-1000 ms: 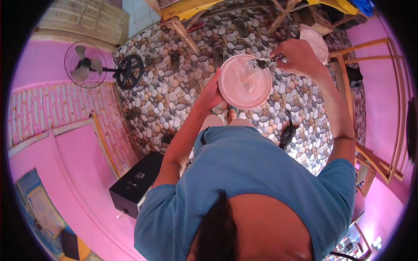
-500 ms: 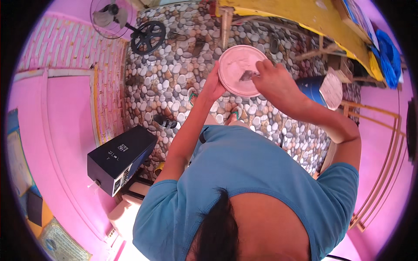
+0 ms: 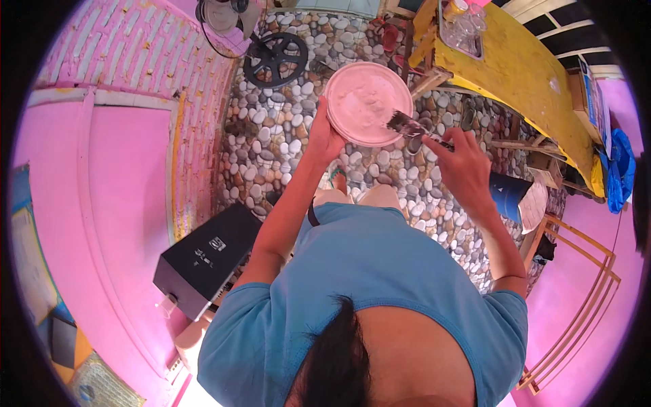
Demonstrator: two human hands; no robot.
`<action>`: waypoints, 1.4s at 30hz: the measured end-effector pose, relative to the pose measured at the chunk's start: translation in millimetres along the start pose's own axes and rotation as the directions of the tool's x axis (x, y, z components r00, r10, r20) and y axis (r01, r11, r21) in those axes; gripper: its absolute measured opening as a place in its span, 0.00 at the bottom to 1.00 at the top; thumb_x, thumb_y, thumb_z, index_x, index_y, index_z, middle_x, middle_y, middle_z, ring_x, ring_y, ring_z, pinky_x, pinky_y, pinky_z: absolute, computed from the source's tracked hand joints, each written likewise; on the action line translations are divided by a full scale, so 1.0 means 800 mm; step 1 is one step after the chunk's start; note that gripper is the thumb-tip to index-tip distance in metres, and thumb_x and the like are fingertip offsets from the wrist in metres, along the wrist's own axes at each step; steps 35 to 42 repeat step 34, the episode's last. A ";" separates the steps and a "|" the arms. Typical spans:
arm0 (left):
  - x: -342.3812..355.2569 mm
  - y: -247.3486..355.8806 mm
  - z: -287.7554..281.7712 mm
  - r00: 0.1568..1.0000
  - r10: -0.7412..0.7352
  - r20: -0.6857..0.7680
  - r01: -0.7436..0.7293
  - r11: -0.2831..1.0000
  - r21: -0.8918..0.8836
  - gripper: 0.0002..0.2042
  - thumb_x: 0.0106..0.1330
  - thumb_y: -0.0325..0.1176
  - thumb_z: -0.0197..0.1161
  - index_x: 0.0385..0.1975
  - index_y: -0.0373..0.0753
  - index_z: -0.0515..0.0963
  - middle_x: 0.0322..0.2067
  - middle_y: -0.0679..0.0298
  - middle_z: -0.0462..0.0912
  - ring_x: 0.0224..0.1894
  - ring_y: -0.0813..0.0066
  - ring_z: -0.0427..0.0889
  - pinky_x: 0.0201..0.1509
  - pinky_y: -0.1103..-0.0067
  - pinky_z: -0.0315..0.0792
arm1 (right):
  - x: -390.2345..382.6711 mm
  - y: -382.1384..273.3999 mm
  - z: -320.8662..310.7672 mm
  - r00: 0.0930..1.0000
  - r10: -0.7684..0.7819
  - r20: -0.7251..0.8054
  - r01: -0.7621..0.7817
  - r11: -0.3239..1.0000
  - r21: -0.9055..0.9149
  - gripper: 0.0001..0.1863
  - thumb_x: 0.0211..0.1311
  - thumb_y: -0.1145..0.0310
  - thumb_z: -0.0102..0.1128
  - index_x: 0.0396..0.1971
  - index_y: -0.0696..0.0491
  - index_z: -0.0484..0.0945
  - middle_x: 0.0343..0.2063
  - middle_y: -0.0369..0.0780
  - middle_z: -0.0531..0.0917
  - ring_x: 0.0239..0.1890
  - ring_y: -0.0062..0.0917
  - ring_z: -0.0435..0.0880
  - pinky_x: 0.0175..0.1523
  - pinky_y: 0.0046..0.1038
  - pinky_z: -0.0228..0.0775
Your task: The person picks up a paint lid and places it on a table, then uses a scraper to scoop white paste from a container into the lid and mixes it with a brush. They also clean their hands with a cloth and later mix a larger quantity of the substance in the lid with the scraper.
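Note:
My left hand (image 3: 325, 139) grips the near left rim of a round, shallow-looking pink container (image 3: 405, 81), held up in front of me. Pale pink, lumpy matter (image 3: 369, 102) covers its inside; its depth cannot be made out. In my right hand (image 3: 464, 169) is a flat, wide-ended hand tool (image 3: 409, 127) with a dark, streaked end and a slim handle. I cannot tell whether it is a putty knife or a brush. Its wide end lies over the container's right rim, and my fingers are closed round the handle.
A yellow-topped table (image 3: 502, 68) with a tray of glasses (image 3: 464, 30) stands far right. Near my right arm lies a blue cylindrical container (image 3: 510, 197); wooden frames (image 3: 576, 292) lean on the wall. At left are a black box (image 3: 210, 254) and a fan base (image 3: 275, 60).
My right hand has drawn back rightward and nearer me, bringing the tool from over the container's middle to its right rim. The container has shifted slightly left in view, and the view itself has turned.

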State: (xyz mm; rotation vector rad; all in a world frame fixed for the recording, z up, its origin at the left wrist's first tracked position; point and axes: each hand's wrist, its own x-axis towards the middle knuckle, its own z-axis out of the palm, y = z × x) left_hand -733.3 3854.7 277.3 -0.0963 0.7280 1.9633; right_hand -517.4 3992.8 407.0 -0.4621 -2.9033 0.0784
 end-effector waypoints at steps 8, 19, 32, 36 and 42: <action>0.077 0.066 -0.015 0.999 -0.041 -0.029 0.040 0.999 -0.013 0.27 0.73 0.51 0.35 0.63 0.36 0.57 0.61 0.55 0.64 0.62 0.61 0.66 0.65 0.64 0.63 | 0.130 -0.007 0.049 0.991 0.078 -0.108 -0.067 0.992 0.106 0.23 0.41 0.78 0.60 0.39 0.39 0.83 0.32 0.34 0.74 0.36 0.28 0.76 0.31 0.29 0.72; 0.227 0.140 0.011 0.999 -0.032 0.005 0.032 0.997 -0.073 0.28 0.73 0.52 0.36 0.63 0.36 0.58 0.61 0.54 0.64 0.62 0.60 0.67 0.66 0.62 0.62 | 0.300 0.066 0.073 0.999 0.020 -0.035 -0.012 0.975 0.220 0.20 0.44 0.78 0.60 0.38 0.42 0.84 0.33 0.35 0.75 0.37 0.31 0.76 0.31 0.33 0.71; 0.401 0.214 0.077 0.995 0.010 -0.098 -0.017 0.997 -0.077 0.27 0.73 0.51 0.36 0.63 0.38 0.57 0.61 0.56 0.65 0.62 0.61 0.66 0.65 0.64 0.62 | 0.460 0.160 0.083 0.999 0.044 -0.023 -0.034 0.943 0.331 0.20 0.47 0.78 0.59 0.43 0.45 0.82 0.32 0.38 0.72 0.36 0.33 0.75 0.29 0.33 0.69; 0.434 0.225 0.089 0.999 0.000 -0.040 -0.004 0.996 -0.093 0.27 0.73 0.52 0.37 0.64 0.40 0.57 0.62 0.56 0.64 0.63 0.58 0.65 0.65 0.61 0.61 | 0.475 0.175 0.070 0.995 0.094 0.016 -0.094 0.945 0.314 0.20 0.47 0.76 0.61 0.43 0.45 0.82 0.33 0.37 0.72 0.37 0.34 0.74 0.30 0.32 0.70; 0.434 0.225 0.089 0.999 0.000 -0.040 -0.004 0.996 -0.093 0.27 0.73 0.52 0.37 0.64 0.40 0.57 0.62 0.56 0.64 0.63 0.58 0.65 0.65 0.61 0.61 | 0.475 0.175 0.070 0.995 0.094 0.016 -0.094 0.945 0.314 0.20 0.47 0.76 0.61 0.43 0.45 0.82 0.33 0.37 0.72 0.37 0.34 0.74 0.30 0.32 0.70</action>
